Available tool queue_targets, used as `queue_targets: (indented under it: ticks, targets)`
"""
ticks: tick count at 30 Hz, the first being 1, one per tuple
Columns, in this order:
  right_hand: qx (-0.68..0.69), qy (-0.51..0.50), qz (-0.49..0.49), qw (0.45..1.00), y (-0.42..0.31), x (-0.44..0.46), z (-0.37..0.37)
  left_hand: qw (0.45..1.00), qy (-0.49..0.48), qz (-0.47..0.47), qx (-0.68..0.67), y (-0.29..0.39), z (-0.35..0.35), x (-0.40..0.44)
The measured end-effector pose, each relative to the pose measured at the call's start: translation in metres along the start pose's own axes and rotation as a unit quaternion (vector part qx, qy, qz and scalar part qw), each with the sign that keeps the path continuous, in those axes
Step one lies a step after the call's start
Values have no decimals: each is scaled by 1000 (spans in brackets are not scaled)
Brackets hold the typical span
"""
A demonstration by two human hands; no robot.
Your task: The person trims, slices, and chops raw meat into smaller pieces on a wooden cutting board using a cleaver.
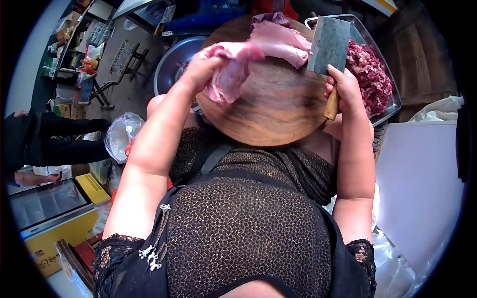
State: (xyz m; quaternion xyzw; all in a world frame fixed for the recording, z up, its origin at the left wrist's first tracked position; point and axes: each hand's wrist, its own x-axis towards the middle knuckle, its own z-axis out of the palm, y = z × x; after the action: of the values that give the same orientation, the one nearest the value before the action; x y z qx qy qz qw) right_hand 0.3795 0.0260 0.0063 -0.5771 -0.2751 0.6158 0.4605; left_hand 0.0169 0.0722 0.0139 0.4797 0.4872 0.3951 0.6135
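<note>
My left hand (202, 69) is closed on a floppy piece of raw meat (231, 74), which hangs over the left side of a round wooden chopping board (268, 114). In my right hand (343, 89) is a cleaver (329, 44), gripped by its wooden handle. Its broad grey blade points up and away, above the board's right edge. A larger slab of pale pink meat (280, 42) lies at the far side of the board. Chopped meat (367, 74) fills a metal tray to the right.
The metal tray (395, 102) stands right of the board, and a metal basin (164, 69) stands to its left. A white plastic-lined bin (119, 139) is by my left arm. A person in dark clothes (54, 139) stands at far left, near a yellow freezer (69, 228). A white panel (417, 169) is at right.
</note>
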Motion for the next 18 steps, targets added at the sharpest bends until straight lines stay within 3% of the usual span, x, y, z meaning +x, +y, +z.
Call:
queue_targets:
  ticks: [1,5,7,9,10,11,13,14,17,18]
  targets:
    - [3,-2,-2,1000,-1,-1,0,998,-10,-8,-56,20,3,-4]
    - [13,5,2,1000,-3,-7,0,997,-44,32,-57,63,-10,-5]
    - [4,11,-1,1000,-2,-9,-2,996,-55,46,53,84,9,-20]
    - [7,4,-11,1000,0,-10,-1,982,-126,-49,134,84,42,-35]
    - [0,8,-18,1000,-1,-10,0,898,-128,-104,409,94,58,-45]
    - [-7,13,-24,1000,-1,-11,0,858,-156,36,487,81,63,-53]
    - [-22,16,-27,999,-2,-14,3,916,-101,87,379,32,47,-31]
    - [-35,22,-28,999,-1,-16,2,956,-56,67,281,30,46,-26]
    - [-36,23,-39,998,2,-20,3,937,28,-17,349,4,21,-1]
    - [-27,24,-39,999,1,-21,3,933,19,-5,359,-14,18,6]
